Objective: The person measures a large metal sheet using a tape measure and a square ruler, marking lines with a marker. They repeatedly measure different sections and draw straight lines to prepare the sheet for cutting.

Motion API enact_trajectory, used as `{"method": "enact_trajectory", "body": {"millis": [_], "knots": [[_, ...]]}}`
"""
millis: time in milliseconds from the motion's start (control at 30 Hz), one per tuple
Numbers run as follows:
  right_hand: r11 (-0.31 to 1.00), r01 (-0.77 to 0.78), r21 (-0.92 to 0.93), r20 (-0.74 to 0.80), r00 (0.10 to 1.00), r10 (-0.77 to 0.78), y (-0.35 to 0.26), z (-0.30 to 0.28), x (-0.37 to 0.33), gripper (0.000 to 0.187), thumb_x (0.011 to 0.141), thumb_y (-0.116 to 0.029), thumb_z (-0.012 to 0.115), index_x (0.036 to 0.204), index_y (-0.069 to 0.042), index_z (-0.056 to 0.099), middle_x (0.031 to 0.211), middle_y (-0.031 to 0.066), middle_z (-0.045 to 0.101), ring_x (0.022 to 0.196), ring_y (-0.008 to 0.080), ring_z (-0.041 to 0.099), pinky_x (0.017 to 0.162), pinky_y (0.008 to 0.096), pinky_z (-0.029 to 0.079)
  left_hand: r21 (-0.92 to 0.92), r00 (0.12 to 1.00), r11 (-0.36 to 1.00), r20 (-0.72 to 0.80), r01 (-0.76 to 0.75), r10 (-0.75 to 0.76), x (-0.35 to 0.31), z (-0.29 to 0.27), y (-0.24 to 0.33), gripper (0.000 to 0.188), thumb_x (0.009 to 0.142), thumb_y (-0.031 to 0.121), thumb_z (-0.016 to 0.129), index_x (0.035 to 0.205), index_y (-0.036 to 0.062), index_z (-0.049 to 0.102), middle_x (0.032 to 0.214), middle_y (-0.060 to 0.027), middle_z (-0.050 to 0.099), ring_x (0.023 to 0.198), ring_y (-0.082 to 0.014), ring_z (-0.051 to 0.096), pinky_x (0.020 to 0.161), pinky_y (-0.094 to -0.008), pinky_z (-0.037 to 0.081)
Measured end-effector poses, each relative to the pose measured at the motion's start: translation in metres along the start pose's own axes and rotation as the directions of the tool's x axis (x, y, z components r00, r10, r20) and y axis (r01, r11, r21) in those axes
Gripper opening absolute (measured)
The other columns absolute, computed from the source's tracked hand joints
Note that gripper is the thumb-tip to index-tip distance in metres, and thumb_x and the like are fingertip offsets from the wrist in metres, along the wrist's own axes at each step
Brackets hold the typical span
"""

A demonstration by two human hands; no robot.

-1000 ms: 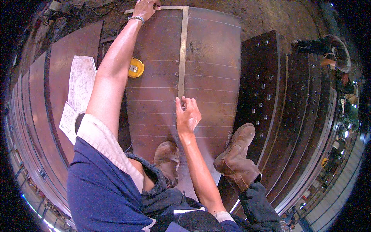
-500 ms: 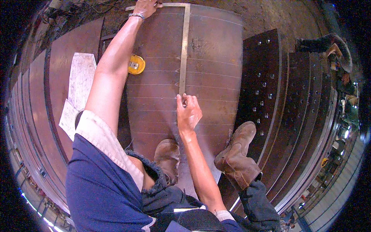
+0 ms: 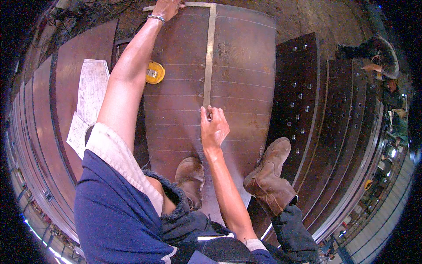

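Left hand presses flat on the steel square's far corner; right hand pinches a marker at its near tip. Thin, stiff, probably slides easily on the rusty plate.

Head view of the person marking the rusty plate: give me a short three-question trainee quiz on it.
1. True or false: the left hand rests at the far end of the long metal L-shaped square.
2. Which thing lies on the brown rusty steel plate just beside the left forearm? A) a round yellow tape measure B) a hammer C) a red paint can
3. Fill in: the right hand is at the ___ end of the square's long blade.

Key: 1 true; 2 A; 3 near.
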State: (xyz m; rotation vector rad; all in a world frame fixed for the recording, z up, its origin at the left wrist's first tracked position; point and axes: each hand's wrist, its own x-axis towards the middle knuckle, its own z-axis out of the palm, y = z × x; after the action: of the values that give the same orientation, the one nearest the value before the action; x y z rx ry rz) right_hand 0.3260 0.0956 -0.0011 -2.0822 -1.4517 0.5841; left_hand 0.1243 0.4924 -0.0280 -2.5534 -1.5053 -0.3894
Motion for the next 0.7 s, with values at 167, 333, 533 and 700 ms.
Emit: {"method": "enact_trajectory", "body": {"millis": [167,333,533,700], "knots": [[1.000,-0.015,0.000,-0.001,1.000,0.015,-0.003,-0.001,-0.001,0.019,0.091,-0.023,0.069,0.098,-0.005,0.067,0.091,0.0101,0.067,0.068,0.0264,0.068,0.060,0.0395,0.054,0.025,1.000,1.000,-0.010,-0.007,0.008,-0.003,0.003,0.002,0.017,0.085,0.022,0.065,0.099,0.0137,0.062,0.098,-0.0097,0.065,0.098,-0.0320,0.063,0.084,-0.0460,0.048],[1.000,-0.019,0.015,0.000,1.000,0.019,-0.005,-0.002,-0.001,0.018,0.090,-0.022,0.070,0.096,-0.005,0.067,0.089,0.0099,0.067,0.068,0.0263,0.068,0.060,0.0397,0.054,0.051,1.000,0.998,0.004,-0.023,0.023,-0.002,-0.001,0.003,0.018,0.084,0.021,0.066,0.100,0.0136,0.061,0.100,-0.0096,0.065,0.100,-0.0320,0.063,0.085,-0.0458,0.048],[1.000,-0.020,0.011,-0.001,1.000,0.020,-0.003,-0.001,0.000,0.019,0.091,-0.023,0.070,0.097,-0.006,0.067,0.089,0.0099,0.067,0.069,0.0268,0.068,0.061,0.0399,0.053,0.056,0.999,0.998,0.041,0.007,-0.010,0.004,0.005,-0.003,0.024,0.079,0.019,0.070,0.101,0.0136,0.061,0.101,-0.0095,0.065,0.101,-0.0321,0.063,0.085,-0.0464,0.048],[1.000,-0.020,0.017,-0.002,1.000,0.020,-0.004,-0.001,-0.001,0.020,0.091,-0.024,0.070,0.097,-0.005,0.067,0.089,0.0096,0.067,0.068,0.0261,0.068,0.061,0.0386,0.053,0.050,1.000,0.999,-0.012,-0.015,0.015,0.000,0.013,-0.009,0.029,0.078,0.020,0.071,0.104,0.0146,0.063,0.102,-0.0094,0.065,0.101,-0.0324,0.063,0.086,-0.0466,0.048]]}}
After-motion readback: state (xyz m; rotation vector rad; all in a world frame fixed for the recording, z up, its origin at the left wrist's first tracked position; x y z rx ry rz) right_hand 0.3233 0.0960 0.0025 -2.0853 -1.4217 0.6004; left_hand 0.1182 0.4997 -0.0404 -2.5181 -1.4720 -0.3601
